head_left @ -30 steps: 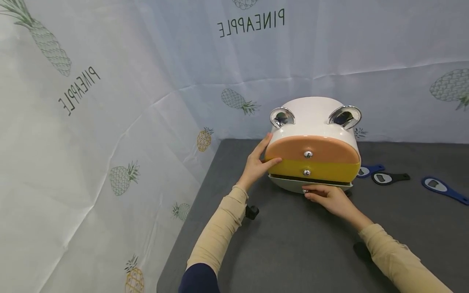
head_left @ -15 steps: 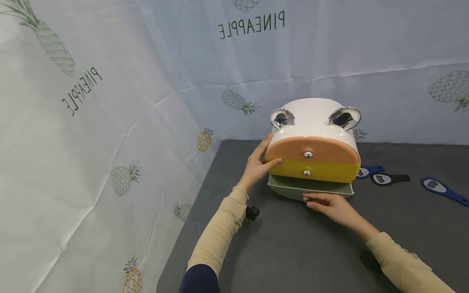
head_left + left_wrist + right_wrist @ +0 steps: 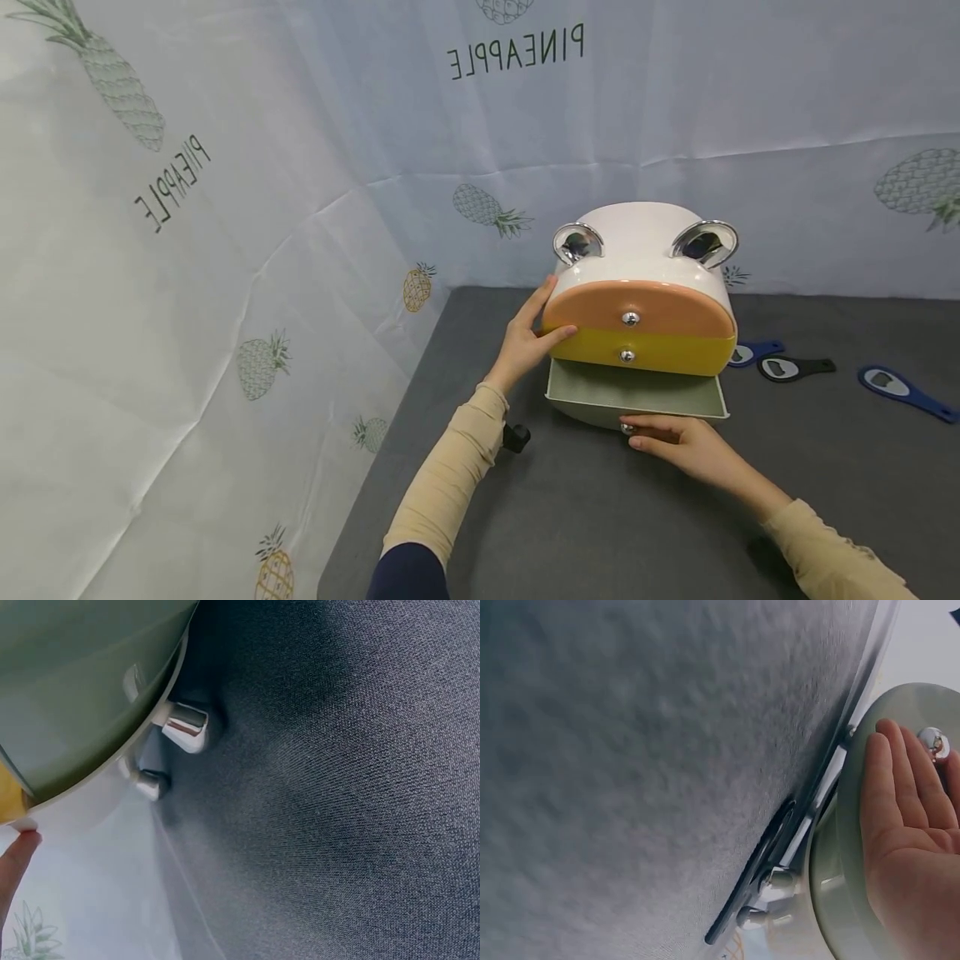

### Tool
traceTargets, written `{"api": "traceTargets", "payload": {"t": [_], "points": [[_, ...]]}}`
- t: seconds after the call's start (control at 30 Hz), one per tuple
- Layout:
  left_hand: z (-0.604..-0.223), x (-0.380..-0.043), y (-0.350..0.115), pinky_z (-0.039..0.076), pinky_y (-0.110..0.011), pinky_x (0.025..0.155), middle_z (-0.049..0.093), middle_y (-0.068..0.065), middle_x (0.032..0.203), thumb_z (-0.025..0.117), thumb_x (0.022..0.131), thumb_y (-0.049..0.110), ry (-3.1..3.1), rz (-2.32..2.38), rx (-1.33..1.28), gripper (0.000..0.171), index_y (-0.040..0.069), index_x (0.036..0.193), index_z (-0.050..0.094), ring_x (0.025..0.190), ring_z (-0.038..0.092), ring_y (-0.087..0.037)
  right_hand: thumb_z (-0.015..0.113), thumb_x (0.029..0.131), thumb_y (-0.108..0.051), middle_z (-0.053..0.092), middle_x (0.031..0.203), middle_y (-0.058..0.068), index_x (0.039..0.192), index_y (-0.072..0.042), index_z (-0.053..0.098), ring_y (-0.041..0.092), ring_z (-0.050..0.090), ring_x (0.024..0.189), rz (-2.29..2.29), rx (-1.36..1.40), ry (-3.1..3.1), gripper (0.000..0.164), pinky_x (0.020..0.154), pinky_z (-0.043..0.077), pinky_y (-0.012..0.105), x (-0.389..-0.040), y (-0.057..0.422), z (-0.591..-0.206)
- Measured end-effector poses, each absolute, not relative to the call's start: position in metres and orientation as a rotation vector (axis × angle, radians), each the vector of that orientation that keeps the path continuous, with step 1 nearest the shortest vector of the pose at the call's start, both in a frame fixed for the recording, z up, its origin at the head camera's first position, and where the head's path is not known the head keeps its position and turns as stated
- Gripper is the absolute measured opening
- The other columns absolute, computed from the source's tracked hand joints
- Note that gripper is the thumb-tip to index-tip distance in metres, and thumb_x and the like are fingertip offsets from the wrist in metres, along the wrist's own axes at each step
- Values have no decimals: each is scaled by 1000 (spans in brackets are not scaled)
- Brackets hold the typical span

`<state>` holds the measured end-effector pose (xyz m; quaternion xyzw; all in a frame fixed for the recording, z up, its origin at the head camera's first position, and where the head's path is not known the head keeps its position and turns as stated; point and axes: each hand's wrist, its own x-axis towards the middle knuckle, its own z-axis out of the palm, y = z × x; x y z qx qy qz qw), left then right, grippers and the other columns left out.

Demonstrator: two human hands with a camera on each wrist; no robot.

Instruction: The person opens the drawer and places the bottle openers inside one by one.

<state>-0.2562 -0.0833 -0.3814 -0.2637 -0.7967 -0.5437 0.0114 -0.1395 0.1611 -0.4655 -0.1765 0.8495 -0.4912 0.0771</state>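
Right of centre in the head view, the right hand (image 3: 697, 450) pinches the lowest knob (image 3: 627, 428) on the protruding green drawer (image 3: 581, 410); the left hand (image 3: 520, 346), thumb and fingers apart, touches the cabinet (image 3: 637, 237). Three drawers (image 3: 675, 357), three knobs (image 3: 631, 318), three openers (image 3: 795, 367) at right.

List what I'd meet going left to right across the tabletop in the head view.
Left hand, white three-drawer cabinet, partly hidden blue bottle opener, black bottle opener, fully visible blue bottle opener. The right hand is left out because it overlaps the cabinet.
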Motion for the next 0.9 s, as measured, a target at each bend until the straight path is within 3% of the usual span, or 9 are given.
{"api": "traceTargets", "payload": {"t": [0.27, 0.47, 0.67, 0.9], "points": [[-382, -256, -83, 51, -35, 96, 19, 2, 157, 66, 87, 17, -2489, -1688, -821, 76, 24, 150, 24, 144, 24, -20, 61, 90, -33, 63, 123, 12, 125, -11, 61, -10, 59, 100, -1486, -532, 2455, 42, 75, 54, 16, -123, 158, -461], [-383, -256, -82, 50, -36, 96, 20, 3, 157, 67, 87, 17, -2491, -1678, -808, 76, 24, 150, 24, 143, 25, -19, 62, 90, -31, 59, 127, 17, 129, -10, 57, 6, 64, 106, -1478, -508, 2382, 46, 76, 54, 16, -110, 156, -456], [-383, -255, -82, 49, -35, 99, 21, 3, 157, 67, 86, 16, -2488, -1669, -806, 76, 23, 149, 25, 144, 24, -19, 60, 91, -28, 54, 132, 21, 132, -7, 53, 3, 61, 110, -1511, -520, 2285, 47, 79, 54, 16, -100, 155, -456], [-381, -254, -82, 46, -36, 102, 21, 1, 157, 67, 86, 15, -2487, -1650, -808, 76, 19, 149, 25, 144, 23, -20, 60, 92, -25, 50, 134, 25, 136, -4, 48, 12, 63, 109, -1515, -576, 2239, 50, 79, 53, 16, -94, 156, -459]]}}
